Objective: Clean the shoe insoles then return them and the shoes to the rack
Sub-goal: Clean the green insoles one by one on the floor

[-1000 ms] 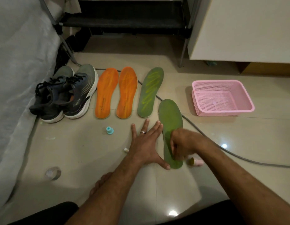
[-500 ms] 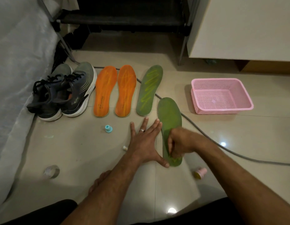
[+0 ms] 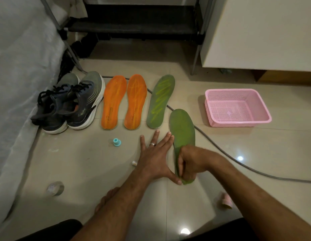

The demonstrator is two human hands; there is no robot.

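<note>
Since a second ago the right hand (image 3: 189,162), curled around something I cannot make out, has slid toward the heel of the green insole (image 3: 183,136) at frame centre; the spread left hand (image 3: 155,157) should brace its edge, strokes short.

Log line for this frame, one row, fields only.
step: scrubbing near green insole | left hand: flat, bracing its edge | right hand: curled on heel end | other insoles: on floor

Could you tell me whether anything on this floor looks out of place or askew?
Yes: the plain green insole lies nearer than the row of other insoles, across the grey cable, and a small pink cap lies tipped on its side.
</note>
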